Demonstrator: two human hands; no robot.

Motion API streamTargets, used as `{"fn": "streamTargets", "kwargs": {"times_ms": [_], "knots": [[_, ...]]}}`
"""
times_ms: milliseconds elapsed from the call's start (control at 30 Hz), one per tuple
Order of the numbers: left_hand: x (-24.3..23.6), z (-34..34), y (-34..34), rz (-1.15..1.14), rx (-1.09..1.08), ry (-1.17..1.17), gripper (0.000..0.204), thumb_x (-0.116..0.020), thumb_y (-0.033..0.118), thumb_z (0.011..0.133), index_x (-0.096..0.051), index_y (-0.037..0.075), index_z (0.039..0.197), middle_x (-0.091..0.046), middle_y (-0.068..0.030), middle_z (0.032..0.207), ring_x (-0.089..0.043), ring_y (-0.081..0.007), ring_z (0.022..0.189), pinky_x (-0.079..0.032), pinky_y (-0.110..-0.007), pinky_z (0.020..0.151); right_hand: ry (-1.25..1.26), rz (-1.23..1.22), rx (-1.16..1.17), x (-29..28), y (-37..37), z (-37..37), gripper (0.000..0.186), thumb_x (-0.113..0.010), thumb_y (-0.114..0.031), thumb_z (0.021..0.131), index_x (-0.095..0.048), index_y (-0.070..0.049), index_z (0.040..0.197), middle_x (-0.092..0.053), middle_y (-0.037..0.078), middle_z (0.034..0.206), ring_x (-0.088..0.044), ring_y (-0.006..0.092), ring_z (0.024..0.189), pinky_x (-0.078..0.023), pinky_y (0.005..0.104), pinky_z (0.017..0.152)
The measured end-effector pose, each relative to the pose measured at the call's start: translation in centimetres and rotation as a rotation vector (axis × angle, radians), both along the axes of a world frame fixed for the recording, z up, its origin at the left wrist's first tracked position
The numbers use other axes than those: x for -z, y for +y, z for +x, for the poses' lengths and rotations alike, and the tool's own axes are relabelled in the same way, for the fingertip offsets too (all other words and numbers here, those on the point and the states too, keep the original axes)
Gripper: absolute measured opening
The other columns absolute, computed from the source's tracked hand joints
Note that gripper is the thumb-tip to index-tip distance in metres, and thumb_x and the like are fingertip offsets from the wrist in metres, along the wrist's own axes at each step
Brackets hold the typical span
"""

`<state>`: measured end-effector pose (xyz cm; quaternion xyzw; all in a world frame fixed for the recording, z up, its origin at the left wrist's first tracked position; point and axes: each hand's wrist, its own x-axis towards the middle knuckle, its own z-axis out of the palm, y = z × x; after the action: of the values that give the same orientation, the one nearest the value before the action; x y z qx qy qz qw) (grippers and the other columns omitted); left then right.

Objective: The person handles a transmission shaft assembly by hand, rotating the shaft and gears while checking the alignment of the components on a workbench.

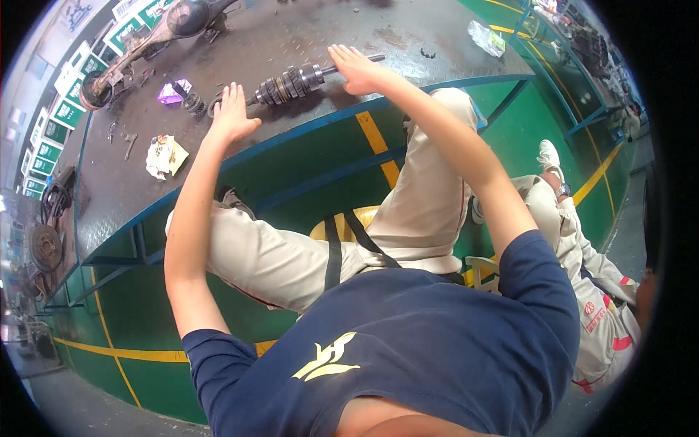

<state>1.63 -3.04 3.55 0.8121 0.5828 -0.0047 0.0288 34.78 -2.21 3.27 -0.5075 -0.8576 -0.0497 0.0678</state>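
A transmission gear shaft (290, 84) with several dark gears lies across the metal workbench (408, 33), near its front edge. My left hand (233, 118) is at the shaft's left end, fingers stretched out and palm down; whether it touches the shaft I cannot tell. Over the thin right end of the shaft rests my right hand (357, 71), flat with fingers straight, not wrapped round it. A small loose gear (194, 104) sits just left of my left hand, beside a purple packet (172, 92).
A large axle housing (145, 48) lies at the back left. Crumpled paper (166, 156) and a fork-shaped metal part (130, 146) are on the left. Toward the right are small dark pieces (427, 54) and a plastic bag (486, 38). A seated person (597, 291) is at my right.
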Motion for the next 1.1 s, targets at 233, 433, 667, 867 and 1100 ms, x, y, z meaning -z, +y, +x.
{"fn": "streamTargets", "kwargs": {"times_ms": [233, 433, 667, 867, 1100], "knots": [[2.9, 1.4, 1.6, 0.009, -0.007, -0.21, 0.101, -0.064, 0.024, 0.071, -0.009, -0.004, 0.151, -0.004, -0.0211, 0.16, -0.001, -0.0332, 0.149, -0.011, -0.048, 0.119, -0.034, 0.104, 0.064, 2.4, 0.2, -2.1, 0.088, -0.056, -0.012, 0.072, -0.018, 0.006, 0.149, -0.02, 0.025, 0.155, -0.013, 0.0355, 0.147, -0.009, 0.0473, 0.119], [2.9, 1.0, -1.4, 0.029, 0.038, -0.123, 0.11, -0.067, 0.031, 0.073, 0.002, 0.0, 0.152, 0.0, -0.0178, 0.16, 0.0, -0.0334, 0.149, -0.011, -0.052, 0.118, -0.082, 0.179, 0.017, 2.5, -1.8, -1.8, 0.085, -0.052, -0.009, 0.073, -0.016, 0.006, 0.149, -0.015, 0.024, 0.157, -0.008, 0.0354, 0.148, -0.007, 0.048, 0.119], [2.1, -0.4, -5.0, -0.018, 0.108, -0.081, 0.11, -0.069, 0.039, 0.074, -0.001, 0.0, 0.152, 0.0, -0.0197, 0.16, 0.003, -0.0349, 0.148, -0.005, -0.053, 0.118, -0.055, 0.06, -0.082, 1.9, -6.9, -0.8, 0.085, -0.055, -0.009, 0.071, -0.02, 0.012, 0.146, -0.014, 0.027, 0.156, -0.008, 0.0385, 0.147, -0.01, 0.0486, 0.119], [-0.4, 0.9, 1.2, 0.072, 0.076, -0.067, 0.104, -0.064, 0.026, 0.072, -0.004, 0.0, 0.152, -0.003, -0.0164, 0.161, 0.003, -0.0316, 0.149, -0.004, -0.052, 0.119, -0.069, 0.137, -0.044, -0.2, -0.3, -0.8, 0.086, -0.052, -0.003, 0.07, -0.017, 0.008, 0.148, -0.015, 0.024, 0.157, -0.007, 0.0338, 0.148, -0.007, 0.051, 0.119], [2.1, 1.1, 1.9, 0.026, 0.034, -0.263, 0.106, -0.066, 0.021, 0.067, -0.005, -0.004, 0.151, -0.008, -0.0196, 0.159, -0.002, -0.0339, 0.148, -0.011, -0.049, 0.119, -0.155, 0.057, 0.106, 1.6, 0.4, -2.1, 0.088, -0.055, -0.011, 0.072, -0.016, 0.005, 0.15, -0.013, 0.021, 0.158, -0.007, 0.0307, 0.149, -0.004, 0.0494, 0.119]]}}
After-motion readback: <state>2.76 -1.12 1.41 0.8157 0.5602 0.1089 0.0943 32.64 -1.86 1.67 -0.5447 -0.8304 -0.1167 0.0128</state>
